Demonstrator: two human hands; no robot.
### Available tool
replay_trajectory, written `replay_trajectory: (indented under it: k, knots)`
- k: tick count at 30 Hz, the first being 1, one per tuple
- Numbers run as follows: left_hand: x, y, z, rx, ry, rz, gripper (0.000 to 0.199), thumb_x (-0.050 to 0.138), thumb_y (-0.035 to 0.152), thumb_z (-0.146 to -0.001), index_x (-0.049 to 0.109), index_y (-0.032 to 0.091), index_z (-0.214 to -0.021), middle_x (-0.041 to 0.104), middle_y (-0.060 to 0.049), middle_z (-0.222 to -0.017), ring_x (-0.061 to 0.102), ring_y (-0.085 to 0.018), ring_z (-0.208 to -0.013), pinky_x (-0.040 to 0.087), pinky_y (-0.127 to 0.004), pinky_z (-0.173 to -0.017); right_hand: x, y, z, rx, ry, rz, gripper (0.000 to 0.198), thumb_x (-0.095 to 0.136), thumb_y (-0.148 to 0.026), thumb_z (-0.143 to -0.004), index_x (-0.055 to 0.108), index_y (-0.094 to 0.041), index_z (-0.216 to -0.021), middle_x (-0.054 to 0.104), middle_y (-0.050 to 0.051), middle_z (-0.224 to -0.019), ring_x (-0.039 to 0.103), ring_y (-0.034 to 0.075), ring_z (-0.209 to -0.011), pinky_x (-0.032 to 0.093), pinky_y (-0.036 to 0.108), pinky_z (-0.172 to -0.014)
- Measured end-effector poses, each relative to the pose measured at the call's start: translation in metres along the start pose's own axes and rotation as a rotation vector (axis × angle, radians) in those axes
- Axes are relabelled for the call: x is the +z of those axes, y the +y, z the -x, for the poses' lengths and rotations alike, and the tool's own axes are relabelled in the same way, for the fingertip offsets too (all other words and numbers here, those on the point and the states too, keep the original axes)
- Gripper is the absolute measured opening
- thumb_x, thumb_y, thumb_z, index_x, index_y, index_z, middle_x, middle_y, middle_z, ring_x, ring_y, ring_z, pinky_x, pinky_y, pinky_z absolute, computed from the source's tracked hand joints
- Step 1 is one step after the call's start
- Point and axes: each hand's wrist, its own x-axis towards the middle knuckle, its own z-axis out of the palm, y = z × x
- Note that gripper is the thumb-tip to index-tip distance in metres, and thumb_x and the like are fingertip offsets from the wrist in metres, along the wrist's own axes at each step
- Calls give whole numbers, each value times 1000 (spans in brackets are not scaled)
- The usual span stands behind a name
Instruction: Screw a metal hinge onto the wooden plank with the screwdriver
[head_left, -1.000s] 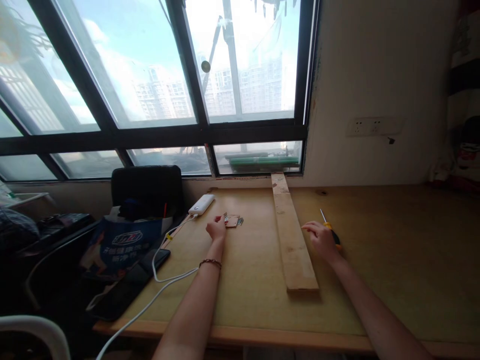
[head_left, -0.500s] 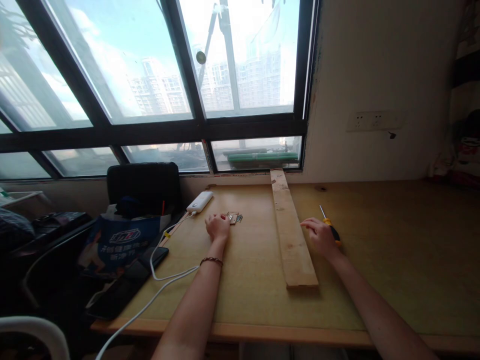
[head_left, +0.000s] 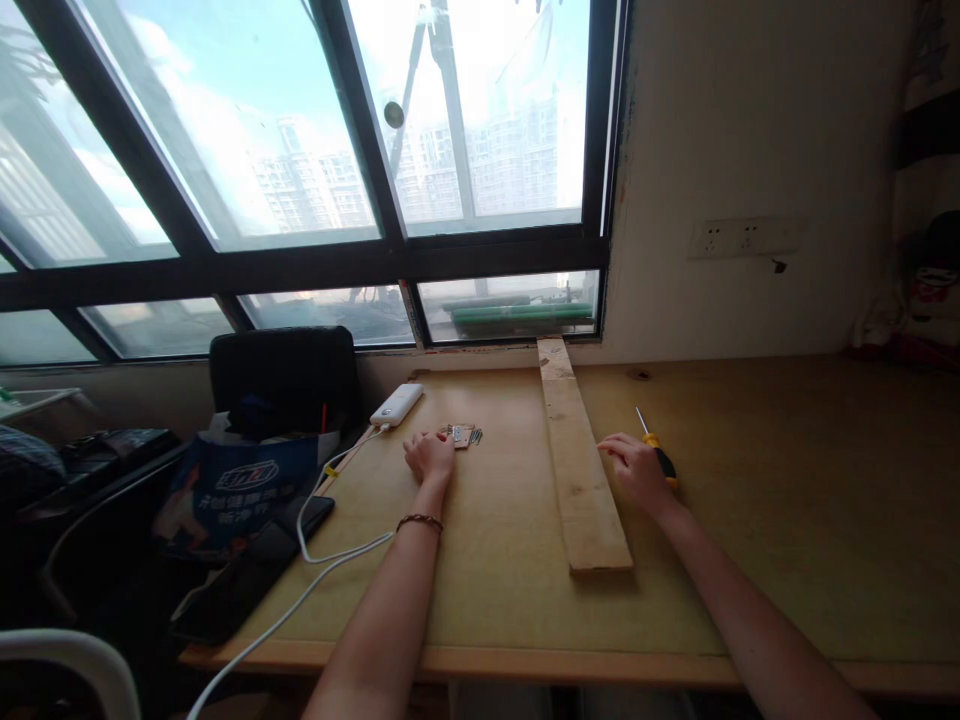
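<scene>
My left hand (head_left: 430, 457) rests on the table with its fingers curled, touching or just beside a small cluster of screws (head_left: 475, 437) and a small flat piece (head_left: 460, 436) with metal bits on it. Whatever its fingertips hold, if anything, is hidden. Along the right side of a long wooden plank (head_left: 581, 470), my right hand (head_left: 634, 467) lies with its fingers stretched toward the plank's edge. It appears to hold nothing. Right beside that hand is a screwdriver (head_left: 651, 440) with a yellow and black handle, its tip pointing away from me.
A white power bank (head_left: 397, 405) sits at the table's left edge, with a white cable (head_left: 300, 540) running down toward me. A black phone-like slab (head_left: 315, 512) and a blue bag (head_left: 232, 495) are further left, by a black chair (head_left: 281, 370). The window and wall border the table's far side.
My left hand has drawn back slightly, showing a bit more of the small flat piece. My right hand, the plank and the screwdriver keep their places; the view has shifted slightly.
</scene>
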Motion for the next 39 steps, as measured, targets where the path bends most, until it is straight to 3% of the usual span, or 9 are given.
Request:
replay_trajectory:
  k: [6, 10, 19, 24, 28, 33, 36, 39]
  knots:
    - [8, -2, -3, -11, -15, -12, 36, 48, 35, -74, 62, 10, -97, 58, -18, -104, 48, -29, -99, 35, -37, -85, -1, 0, 0, -3, 4, 3, 32, 40, -6, -74, 68, -20, -81, 66, 4, -87, 61, 17, -82, 46, 29, -76]
    - [9, -2, -4, 43, -40, -40, 37, 44, 34, -77, 63, 9, -97, 58, -19, -102, 49, -30, -99, 36, -37, -85, 0, 0, 0, -1, -2, 7, 31, 40, -6, -74, 68, -19, -82, 66, 5, -87, 60, 18, -82, 46, 29, -76]
    - [3, 2, 2, 9, -44, -59, 36, 43, 34, -77, 64, 13, -97, 58, -19, -104, 48, -33, -100, 38, -41, -78, -1, 7, -2, 12, 22, 101, 32, 39, -6, -75, 68, -19, -83, 66, 5, -87, 58, 18, -83, 45, 30, -77]
    - [2, 4, 4, 2, -33, -82, 39, 42, 37, -77, 63, 11, -98, 56, -20, -105, 46, -35, -101, 38, -42, -77, -10, 31, -1, 229, 160, 460, 25, 47, -10, -74, 68, -16, -86, 64, 13, -90, 54, 25, -86, 41, 38, -78]
    - [-6, 13, 11, 10, 75, -87, 40, 44, 35, -76, 59, 9, -104, 52, -20, -110, 43, -35, -102, 37, -42, -78, -13, 45, 4, 461, 152, 612, 23, 54, -18, -72, 65, -12, -92, 60, 21, -90, 56, 29, -84, 41, 42, -73]
    - [-21, 41, 37, 217, 161, 40, 36, 43, 32, -80, 57, 12, -106, 49, -16, -116, 41, -32, -104, 35, -43, -85, -4, 57, 10, 566, 148, 586, 16, 59, -18, -67, 61, -16, -83, 60, 16, -76, 59, 26, -75, 43, 36, -65]
    - [-29, 65, 64, 392, 146, 183, 29, 46, 29, -80, 59, 13, -101, 52, -13, -109, 43, -29, -104, 32, -41, -93, -1, 60, 8, 566, 168, 518, 13, 55, -10, -66, 61, -14, -78, 60, 17, -75, 60, 27, -76, 44, 37, -67]
    - [-36, 86, 96, 533, 73, 393, 23, 48, 28, -80, 60, 16, -95, 56, -11, -100, 47, -26, -100, 34, -39, -92, 0, 49, 0, 599, 225, 291, 18, 52, -12, -68, 60, -12, -85, 61, 18, -78, 60, 28, -80, 44, 39, -72]
